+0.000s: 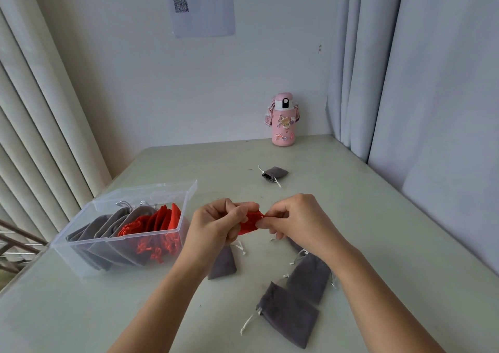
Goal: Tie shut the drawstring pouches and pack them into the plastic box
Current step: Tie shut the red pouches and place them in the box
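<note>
Head view, looking down over the person's arms: both hands are raised a little above the worktop (378, 244), and between them is a red pouch (249, 221). The left hand (216, 223) has its fingers curled round one side of it. The right hand (294, 217) pinches the other side with thumb and fingertips. I cannot make out the cords, so I cannot say whether the knot is made.

My guess is the job is well past halfway. The plastic box (70, 258) stands open at the left and holds a row of grey and red pouches set on edge, with a gap left at its near end. Left to do are the red one in hand and the loose grey ones: one grey pouch (222, 265) lies just below the left wrist, two more (309, 277) (287, 316) lie beside the right forearm, and a far pouch (276, 174) lies well apart toward the wall.

As for writing, a paper sheet (205, 7) on the wall carries a QR code (180, 4), and its print is too small to read. The pink bottle (283, 126) has stickers on it, with no words I can read.
</note>
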Tool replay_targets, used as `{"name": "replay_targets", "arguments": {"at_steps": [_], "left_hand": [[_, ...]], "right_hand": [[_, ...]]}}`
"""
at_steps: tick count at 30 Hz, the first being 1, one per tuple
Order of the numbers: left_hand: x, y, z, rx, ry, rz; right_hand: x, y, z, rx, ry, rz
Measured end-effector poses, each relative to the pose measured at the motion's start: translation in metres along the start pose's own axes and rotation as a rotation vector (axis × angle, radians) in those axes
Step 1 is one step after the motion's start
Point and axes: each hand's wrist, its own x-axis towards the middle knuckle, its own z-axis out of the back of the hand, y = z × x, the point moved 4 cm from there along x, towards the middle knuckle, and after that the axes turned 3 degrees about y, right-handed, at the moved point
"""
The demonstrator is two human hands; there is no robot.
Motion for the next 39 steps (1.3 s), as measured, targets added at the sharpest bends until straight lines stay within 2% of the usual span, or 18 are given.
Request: {"name": "replay_targets", "arguments": {"at_steps": [3,6,10,15,21,24,26,29,32,39], "left_hand": [[0.0,-0.004,0.003,0.143,0.003,-0.049],[0.002,-0.006,0.007,0.34,-0.064,-0.132],[0.003,-0.008,0.01,0.407,-0.116,-0.191],[0.005,-0.004,0.013,0.184,-0.11,-0.071],[0.006,-0.008,0.01,-0.281,0.091,0.008],[0.006,-0.011,0.014,-0.482,0.143,0.022],[0.006,-0.013,0.015,-0.49,0.126,0.026],[0.005,-0.014,0.01,-0.35,0.081,0.025],[0.004,-0.013,0.006,-0.241,0.069,0.004],[0.003,-0.007,0.005,-0.037,0.062,0.043]], "right_hand": [[0.0,0.002,-0.005,0.129,0.066,-0.016],[0.0,0.004,-0.01,0.41,0.142,-0.015],[-0.001,0.008,-0.016,0.619,0.22,-0.015],[0.001,0.008,-0.019,0.835,0.195,-0.056],[0.003,0.008,-0.024,1.075,0.292,-0.126],[0.004,0.007,-0.024,1.157,0.278,-0.154],[0.005,0.004,-0.023,1.203,0.24,-0.173],[0.007,0.002,-0.022,1.298,0.237,-0.125],[0.007,0.006,-0.021,1.304,0.252,-0.046],[0.002,0.012,-0.019,1.03,0.181,-0.007]]}}
